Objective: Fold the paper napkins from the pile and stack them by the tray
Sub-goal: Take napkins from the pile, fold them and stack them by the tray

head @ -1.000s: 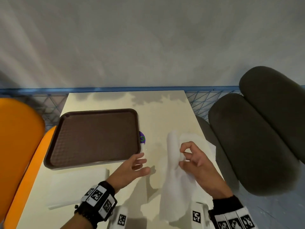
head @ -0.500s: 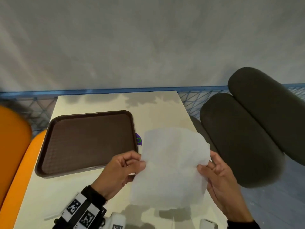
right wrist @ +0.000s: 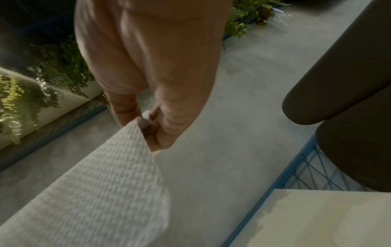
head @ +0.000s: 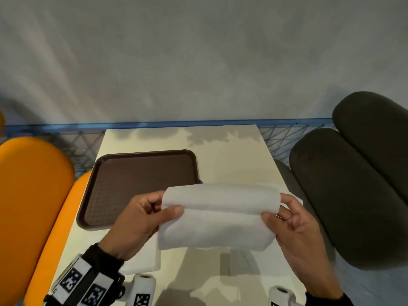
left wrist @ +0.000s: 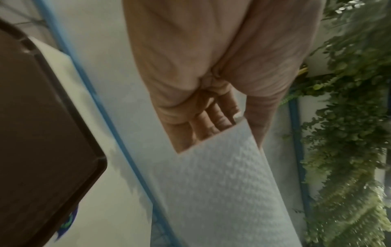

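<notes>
A white paper napkin [head: 218, 215] hangs in the air above the table, its top half bent over toward me in a soft fold. My left hand [head: 170, 212] pinches its left edge between thumb and fingers. At the napkin's right edge my right hand [head: 270, 214] pinches it the same way. The embossed napkin [left wrist: 215, 192] fills the lower left wrist view, and the right wrist view shows the napkin [right wrist: 91, 192] too. The brown tray [head: 136, 184] lies empty at the table's left. A folded white napkin [head: 145, 259] lies flat by the tray's near edge, partly under my left wrist.
The cream table [head: 234, 160] ends at a blue wire railing [head: 176, 124] at the far side. Orange chairs [head: 31, 195] stand at the left, dark padded chairs [head: 344, 195] at the right. A small purple thing [head: 200, 181] peeks out at the tray's right corner. Green plants [left wrist: 349, 117] hang beyond the railing.
The napkin went from dangling in my right hand to spread between both hands; now its top half is bent over toward me. The head view has shifted left.
</notes>
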`<control>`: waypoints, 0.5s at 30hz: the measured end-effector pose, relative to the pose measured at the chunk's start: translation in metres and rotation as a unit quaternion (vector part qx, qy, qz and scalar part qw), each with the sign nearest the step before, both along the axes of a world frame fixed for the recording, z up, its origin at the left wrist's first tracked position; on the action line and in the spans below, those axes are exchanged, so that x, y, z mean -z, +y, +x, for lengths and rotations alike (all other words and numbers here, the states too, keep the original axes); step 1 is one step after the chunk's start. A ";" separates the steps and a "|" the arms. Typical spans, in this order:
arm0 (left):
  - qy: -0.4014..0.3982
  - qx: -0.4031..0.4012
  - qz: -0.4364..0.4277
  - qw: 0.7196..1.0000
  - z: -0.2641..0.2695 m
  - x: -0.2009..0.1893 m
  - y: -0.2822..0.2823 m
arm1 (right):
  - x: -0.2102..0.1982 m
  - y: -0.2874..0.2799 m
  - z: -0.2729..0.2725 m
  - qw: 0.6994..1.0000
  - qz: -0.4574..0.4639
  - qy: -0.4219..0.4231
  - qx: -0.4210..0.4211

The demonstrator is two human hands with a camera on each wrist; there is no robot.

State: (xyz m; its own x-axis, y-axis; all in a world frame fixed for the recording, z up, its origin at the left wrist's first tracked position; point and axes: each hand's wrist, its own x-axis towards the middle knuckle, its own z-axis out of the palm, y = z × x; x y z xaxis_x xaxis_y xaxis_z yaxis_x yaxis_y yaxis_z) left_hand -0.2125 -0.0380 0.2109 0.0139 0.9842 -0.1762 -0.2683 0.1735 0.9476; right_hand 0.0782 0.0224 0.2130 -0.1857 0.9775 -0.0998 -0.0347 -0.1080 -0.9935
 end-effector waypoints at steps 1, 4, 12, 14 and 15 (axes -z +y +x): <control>0.019 -0.008 0.010 1.000 -0.003 -0.005 -0.001 | -0.002 0.001 -0.001 1.000 0.013 0.017 0.002; 0.050 -0.022 0.039 0.998 -0.013 -0.012 -0.002 | -0.006 0.003 -0.001 0.996 0.039 0.058 -0.048; 0.141 0.001 0.103 0.985 -0.027 -0.021 -0.005 | -0.009 0.001 -0.006 0.985 0.156 -0.053 -0.059; 0.132 -0.003 0.108 0.985 -0.031 -0.022 -0.005 | -0.008 -0.001 -0.006 0.979 0.186 -0.047 -0.066; 0.126 -0.009 0.111 0.986 -0.033 -0.021 -0.005 | -0.005 -0.001 -0.007 0.976 0.200 -0.035 -0.073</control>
